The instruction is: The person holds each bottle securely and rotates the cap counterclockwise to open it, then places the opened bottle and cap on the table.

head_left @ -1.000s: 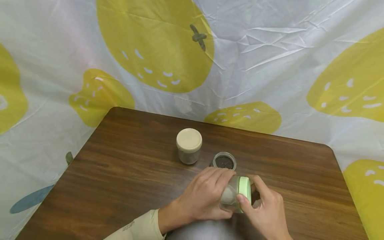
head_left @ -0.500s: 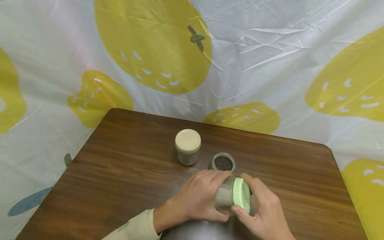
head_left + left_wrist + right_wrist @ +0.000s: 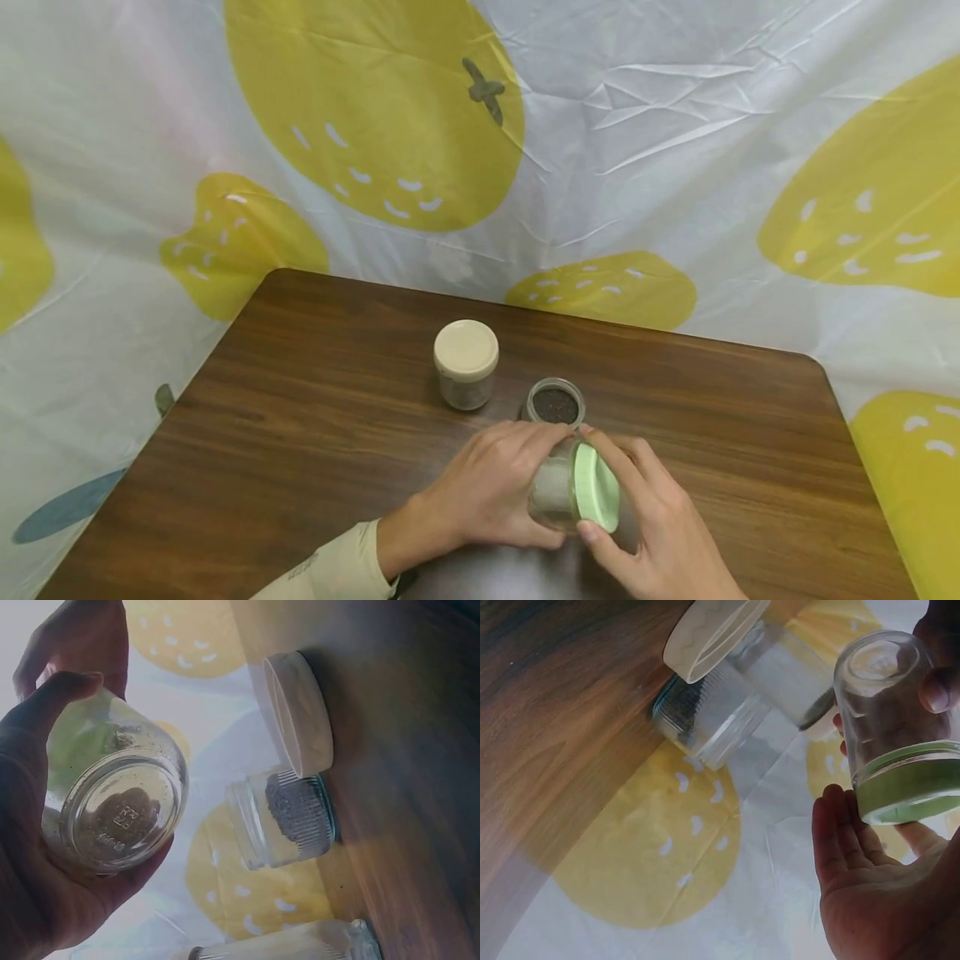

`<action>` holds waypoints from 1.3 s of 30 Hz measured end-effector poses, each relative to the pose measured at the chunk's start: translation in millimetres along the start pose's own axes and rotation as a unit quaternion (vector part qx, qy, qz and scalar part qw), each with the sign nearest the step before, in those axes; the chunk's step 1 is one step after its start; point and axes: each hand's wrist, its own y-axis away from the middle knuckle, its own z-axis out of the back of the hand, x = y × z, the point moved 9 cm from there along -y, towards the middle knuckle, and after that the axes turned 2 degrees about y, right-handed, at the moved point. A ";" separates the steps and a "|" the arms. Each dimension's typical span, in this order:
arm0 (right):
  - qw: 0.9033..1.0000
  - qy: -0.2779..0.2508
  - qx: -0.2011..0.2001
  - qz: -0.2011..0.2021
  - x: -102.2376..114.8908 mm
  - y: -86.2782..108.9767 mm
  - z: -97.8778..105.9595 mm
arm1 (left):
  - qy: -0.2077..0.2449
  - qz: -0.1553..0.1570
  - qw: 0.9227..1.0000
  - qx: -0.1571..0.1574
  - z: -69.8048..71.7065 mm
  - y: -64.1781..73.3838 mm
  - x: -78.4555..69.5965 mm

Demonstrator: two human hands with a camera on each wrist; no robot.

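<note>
A clear glass jar [image 3: 551, 492] lies tilted on its side in the air, its round base toward the left wrist camera. My left hand [image 3: 495, 487] grips its body, fingers over the top and thumb below. A light green lid [image 3: 597, 490] sits on the jar's right end. Around that lid my right hand [image 3: 652, 517] holds on, thumb at the lower edge and fingers at the upper edge. Just beyond the hands stands an uncovered small glass jar [image 3: 556, 403] of dark granules. In the left wrist view, a loose cream lid [image 3: 300, 712] rests on the table beside it.
Farther back to the left stands another glass jar [image 3: 467, 367] with a cream lid on. The brown wood table [image 3: 315, 400] ends at a fabric backdrop [image 3: 585, 167] printed with yellow fruit. In the head view, the loose cream lid is hidden by the hands.
The held jar has shifted slightly left and turned, so more of the green lid's top faces the head camera. My right fingers have moved around the lid's rim. The standing jars keep their places.
</note>
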 end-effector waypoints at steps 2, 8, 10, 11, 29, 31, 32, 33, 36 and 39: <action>1.000 0.002 0.006 0.001 -0.2 -0.2 -0.5 | -0.005 0.000 1.000 0.000 0.0 0.5 0.3; 0.990 0.056 0.068 -0.109 -19.7 3.6 -0.9 | -0.008 0.003 1.000 0.003 -2.1 1.8 1.2; 0.979 0.078 0.086 -0.168 -27.6 6.5 -0.7 | -0.023 -0.001 1.000 0.000 -2.9 2.2 0.4; 0.972 0.089 0.092 -0.195 -30.5 8.3 -0.8 | -0.030 -0.003 1.000 -0.001 -3.4 2.5 0.0; 0.930 0.108 0.103 -0.335 -34.8 9.5 -6.0 | -0.102 -0.055 0.992 -0.059 -3.2 1.2 -6.8; 0.932 0.107 0.094 -0.334 -33.9 8.8 -5.2 | -0.101 -0.055 0.992 -0.061 -2.7 0.7 -6.4; 0.934 0.107 0.089 -0.331 -33.1 8.2 -5.0 | -0.101 -0.055 0.991 -0.062 -2.4 0.6 -6.3; 0.937 0.105 0.083 -0.323 -32.0 7.5 -4.7 | -0.101 -0.054 0.991 -0.062 -2.3 0.5 -6.1; 0.952 0.104 0.068 -0.281 -27.5 5.3 -4.4 | -0.098 -0.052 0.992 -0.059 -2.6 1.0 -5.1; 0.967 0.100 0.057 -0.226 -21.5 3.2 -3.8 | -0.092 -0.049 0.993 -0.055 -2.8 1.8 -4.1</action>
